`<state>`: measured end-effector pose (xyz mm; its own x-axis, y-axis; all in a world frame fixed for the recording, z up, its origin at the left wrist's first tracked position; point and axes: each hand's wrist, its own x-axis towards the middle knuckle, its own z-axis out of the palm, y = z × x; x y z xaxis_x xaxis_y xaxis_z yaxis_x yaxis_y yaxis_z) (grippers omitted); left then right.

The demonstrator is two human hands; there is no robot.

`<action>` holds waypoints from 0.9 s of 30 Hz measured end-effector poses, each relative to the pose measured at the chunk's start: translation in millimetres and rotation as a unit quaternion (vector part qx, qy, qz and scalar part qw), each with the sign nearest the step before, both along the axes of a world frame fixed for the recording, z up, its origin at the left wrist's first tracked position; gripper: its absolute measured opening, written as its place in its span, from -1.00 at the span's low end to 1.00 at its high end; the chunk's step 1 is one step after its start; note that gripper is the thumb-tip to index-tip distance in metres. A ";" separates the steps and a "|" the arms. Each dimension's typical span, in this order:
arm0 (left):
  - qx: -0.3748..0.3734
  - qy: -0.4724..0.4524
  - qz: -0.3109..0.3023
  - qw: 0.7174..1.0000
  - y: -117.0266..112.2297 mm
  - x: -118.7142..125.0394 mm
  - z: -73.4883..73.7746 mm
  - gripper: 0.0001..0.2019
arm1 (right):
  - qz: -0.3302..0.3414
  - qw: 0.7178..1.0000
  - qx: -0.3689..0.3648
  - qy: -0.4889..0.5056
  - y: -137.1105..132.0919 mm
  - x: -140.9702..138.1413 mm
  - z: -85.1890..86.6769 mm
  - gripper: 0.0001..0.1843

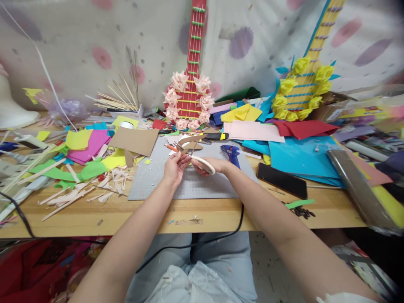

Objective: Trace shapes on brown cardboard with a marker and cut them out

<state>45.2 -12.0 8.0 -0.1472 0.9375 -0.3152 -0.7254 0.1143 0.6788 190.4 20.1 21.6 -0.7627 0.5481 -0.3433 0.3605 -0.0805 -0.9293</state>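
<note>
Both hands are together over the grey mat point(202, 189), right at the centre of the surface point(221, 216). The left hand point(175, 169) has its fingers drawn in, pinching what looks like a curved brown strip point(193, 138) that rises just above the fingertips and bends off to the right. Close beside it, the right hand point(210, 164) has its fingers curled around the scissors point(205, 165), white handle facing us, metal pointing up toward the strip; whether the blades touch it, I cannot tell from here. Just beyond the hands lies a yellow-and-black cutter point(216, 136), and to the right the blue glue gun point(232, 155) sits on the mat near the right wrist. Farther right, there's a dark phone point(282, 180) lying flat, with a green strip point(299, 203) and a few dark beads point(304, 212) nearer the edge. Over on the left, a brown card point(134, 141) lies among bright scraps, pale pink offcuts point(116, 181) spread in front of it. And at the back, two showpieces: a red paper guitar point(193, 90) ringed with pink flowers stands upright, while a yellow paper guitar point(301, 90) leans to the right, yellow blooms around its body.
</note>
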 end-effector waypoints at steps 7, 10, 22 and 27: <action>0.015 0.024 -0.018 0.999 -0.9 1.9 -0.9 -0.89 | 0.005 1.000 -0.004 0.012 -0.7 3.0 -1.1 -0.51; 0.035 0.083 -0.053 0.994 -0.1 -4.3 -4.6 -0.88 | 0.021 0.999 -0.028 0.018 -2.8 8.7 2.6 -0.52; 0.092 0.203 -0.020 0.975 -4.8 -11.8 -6.9 -0.76 | 0.141 0.989 0.024 -0.045 -0.4 23.9 17.8 -0.42; 0.095 0.221 -0.018 0.970 -5.2 -10.1 -7.5 -0.75 | 0.160 0.982 0.063 -0.084 -1.1 26.9 23.7 -0.44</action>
